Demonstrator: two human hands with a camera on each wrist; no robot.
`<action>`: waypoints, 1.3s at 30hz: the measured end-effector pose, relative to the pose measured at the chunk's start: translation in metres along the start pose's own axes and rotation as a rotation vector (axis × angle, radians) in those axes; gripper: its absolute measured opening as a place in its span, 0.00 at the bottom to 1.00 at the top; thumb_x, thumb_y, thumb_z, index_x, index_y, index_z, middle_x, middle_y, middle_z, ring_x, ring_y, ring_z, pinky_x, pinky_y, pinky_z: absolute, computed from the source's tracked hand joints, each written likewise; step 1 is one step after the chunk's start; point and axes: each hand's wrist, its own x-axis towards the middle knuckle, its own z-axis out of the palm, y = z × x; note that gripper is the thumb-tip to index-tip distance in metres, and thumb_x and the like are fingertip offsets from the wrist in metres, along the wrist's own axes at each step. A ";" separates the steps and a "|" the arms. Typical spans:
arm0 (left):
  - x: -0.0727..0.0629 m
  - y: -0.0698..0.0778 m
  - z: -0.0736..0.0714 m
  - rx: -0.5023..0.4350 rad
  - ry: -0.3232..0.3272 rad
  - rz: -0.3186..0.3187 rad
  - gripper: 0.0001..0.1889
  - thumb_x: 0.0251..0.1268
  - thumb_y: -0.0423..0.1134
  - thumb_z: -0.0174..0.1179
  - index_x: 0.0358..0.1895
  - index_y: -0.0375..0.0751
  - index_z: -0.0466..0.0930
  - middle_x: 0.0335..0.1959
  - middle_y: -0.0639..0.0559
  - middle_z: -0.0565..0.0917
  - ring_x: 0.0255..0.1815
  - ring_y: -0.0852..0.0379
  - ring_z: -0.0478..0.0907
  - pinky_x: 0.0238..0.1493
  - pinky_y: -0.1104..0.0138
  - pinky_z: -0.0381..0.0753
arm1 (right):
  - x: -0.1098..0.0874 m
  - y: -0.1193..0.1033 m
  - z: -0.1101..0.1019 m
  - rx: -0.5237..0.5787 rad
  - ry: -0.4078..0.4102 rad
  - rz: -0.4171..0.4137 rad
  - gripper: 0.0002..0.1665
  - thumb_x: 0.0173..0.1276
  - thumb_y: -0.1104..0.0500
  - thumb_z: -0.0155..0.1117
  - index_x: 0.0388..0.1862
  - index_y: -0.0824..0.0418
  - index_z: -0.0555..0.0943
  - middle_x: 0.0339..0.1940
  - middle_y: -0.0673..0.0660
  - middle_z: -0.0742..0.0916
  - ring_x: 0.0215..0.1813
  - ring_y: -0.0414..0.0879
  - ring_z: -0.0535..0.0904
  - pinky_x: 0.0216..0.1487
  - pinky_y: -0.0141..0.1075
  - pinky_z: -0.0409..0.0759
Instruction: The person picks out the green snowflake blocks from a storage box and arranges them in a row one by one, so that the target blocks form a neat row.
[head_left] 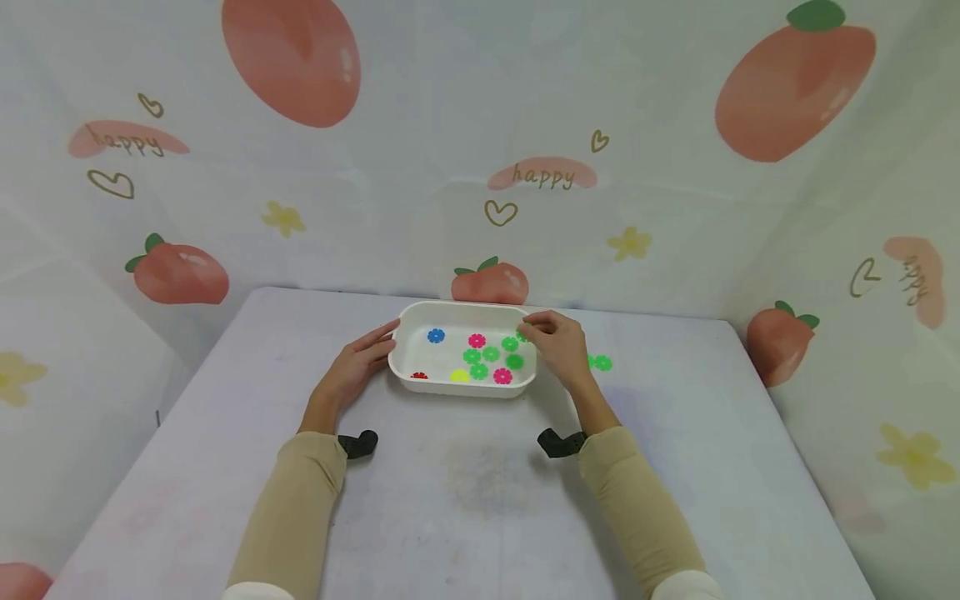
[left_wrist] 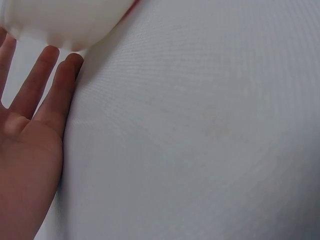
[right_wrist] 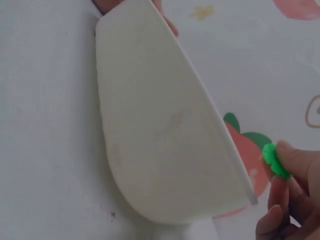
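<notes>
A white rectangular tub (head_left: 450, 389) stands near the back of the table. Inside it lie several notched plastic discs: a blue disc (head_left: 436, 336), pink ones, a yellow disc (head_left: 459, 377), a red disc (head_left: 419, 376) and several green ones. My left hand (head_left: 358, 367) touches the tub's left end with straight fingers, and in the left wrist view the fingertips (left_wrist: 50, 52) meet its outer wall. Over the tub's right end, my right hand (head_left: 558, 342) pinches a green snowflake disc (right_wrist: 275, 161) between thumb and fingers, above the rim in the right wrist view.
Right of the tub, beside my right hand, green discs (head_left: 602, 362) lie on the white tabletop (head_left: 480, 500). A cloth backdrop (head_left: 420, 167) with printed peaches rises behind the table. Both wrists carry black camera mounts (head_left: 561, 443).
</notes>
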 end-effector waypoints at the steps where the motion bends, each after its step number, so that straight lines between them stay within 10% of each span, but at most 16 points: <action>1: 0.000 0.000 0.000 0.004 0.000 0.000 0.28 0.77 0.47 0.57 0.77 0.58 0.67 0.79 0.52 0.67 0.71 0.64 0.71 0.77 0.66 0.69 | 0.000 0.002 -0.002 0.006 0.005 0.004 0.14 0.68 0.49 0.72 0.47 0.56 0.88 0.40 0.57 0.90 0.42 0.44 0.83 0.38 0.29 0.78; 39: 0.000 0.001 0.001 0.012 0.009 -0.005 0.27 0.78 0.47 0.56 0.77 0.58 0.67 0.79 0.52 0.67 0.72 0.62 0.71 0.76 0.68 0.69 | -0.021 0.067 -0.088 0.042 0.144 0.209 0.19 0.69 0.55 0.69 0.55 0.62 0.85 0.28 0.36 0.86 0.33 0.32 0.83 0.34 0.25 0.80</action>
